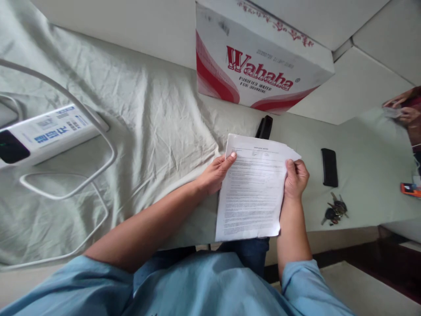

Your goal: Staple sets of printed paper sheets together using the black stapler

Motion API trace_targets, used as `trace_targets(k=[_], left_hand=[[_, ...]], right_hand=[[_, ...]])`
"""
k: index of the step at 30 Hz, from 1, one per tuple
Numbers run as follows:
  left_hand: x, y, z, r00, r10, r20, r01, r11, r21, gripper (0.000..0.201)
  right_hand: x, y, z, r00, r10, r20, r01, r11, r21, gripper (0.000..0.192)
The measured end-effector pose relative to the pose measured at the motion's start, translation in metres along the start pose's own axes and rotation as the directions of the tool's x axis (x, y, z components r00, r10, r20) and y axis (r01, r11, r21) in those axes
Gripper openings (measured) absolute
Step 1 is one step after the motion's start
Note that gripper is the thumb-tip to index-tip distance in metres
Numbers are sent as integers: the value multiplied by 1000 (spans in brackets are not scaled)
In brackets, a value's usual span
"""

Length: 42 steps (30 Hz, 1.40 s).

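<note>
White rectangular printed paper sheaf [251,193], clamped both sides

Held at 6 o'clock from red-and-white cardboard box [259,66]; pinched by left bare hand [218,173] at 10 o'clock, right bare hand [295,179] at 2. Probably light, limp, easily creased; best taken by both long edges. Points heading-first to 12; lengthwise 12 to 6, leaning slightly clockwise.

Clock taken from view centre. Wahaha purified-water carton [259,74] at 1 o'clock. White device [62,127], blue-printed label, at 9; white cable [113,153] crosses it, looping toward 8. Black rectangular case [329,167] at 3; bunch of keys [336,210] near it, at 4.
</note>
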<state>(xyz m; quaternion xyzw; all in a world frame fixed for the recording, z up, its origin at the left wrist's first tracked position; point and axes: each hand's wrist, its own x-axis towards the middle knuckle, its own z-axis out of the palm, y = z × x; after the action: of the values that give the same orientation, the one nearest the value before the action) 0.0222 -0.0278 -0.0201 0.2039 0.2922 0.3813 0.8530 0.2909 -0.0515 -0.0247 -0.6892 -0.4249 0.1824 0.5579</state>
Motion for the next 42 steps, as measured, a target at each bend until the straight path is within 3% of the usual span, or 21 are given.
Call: trace_targets(k=[3,5,7,9,11,14,17,19,22,26,27,31,34,40,42], left_hand=[[0,0,0,1000,-8,2,8,1000,-14,53],[0,0,0,1000,-10,2,10,1000,-13,53],[0,0,0,1000,-8,-2,8,1000,-2,54],[-1,0,0,1000,-5,-2,5,1000,16,54],[-1,0,0,1000,0,1,0,999,33,54],[-1,-1,1,1000,-1,18,0,999,44,54],[-2,-1,3,1000,26,16,-27,998,65,54],[-3,-1,4,999,53,2,-53,994,98,54],[-3,0,5,997,71,12,-72,988,137,55],[-3,1,6,997,66,32,-69,991,115,55],[-4,1,6,998,45,38,-48,994,99,53],[-7,-3,6,990,-101,101,92,992,92,44],[-8,-7,6,983,-153,106,142,984,104,42],[-5,-8,4,969,-235,69,234,972,26,34],[-5,-7,7,962,-273,23,272,962,18,32]], right_hand=[[4,-4,-3,997,-17,-69,8,992,-127,39],[8,-15,-8,981,-123,-150,83,965,-247,33],[11,-37,-11,954,-254,-158,186,917,-353,29],[12,-65,-9,935,-352,-51,301,861,-411,28],[9,-94,3,893,-425,149,446,789,-421,29],[3,-122,32,722,-494,485,678,644,-354,36],[1,-128,58,545,-393,741,792,530,-302,43],[5,-127,66,489,-317,812,814,501,-295,44],[15,-128,69,508,-308,804,791,537,-294,42],[25,-130,69,498,-161,852,665,702,-255,37],[26,-129,69,512,-121,851,624,733,-271,37],[28,-121,66,646,-77,760,501,794,-345,33],[32,-113,49,682,-42,730,428,833,-352,34],[46,-82,-9,765,57,642,275,872,-405,39],[48,-69,-19,770,105,630,229,876,-425,41]])
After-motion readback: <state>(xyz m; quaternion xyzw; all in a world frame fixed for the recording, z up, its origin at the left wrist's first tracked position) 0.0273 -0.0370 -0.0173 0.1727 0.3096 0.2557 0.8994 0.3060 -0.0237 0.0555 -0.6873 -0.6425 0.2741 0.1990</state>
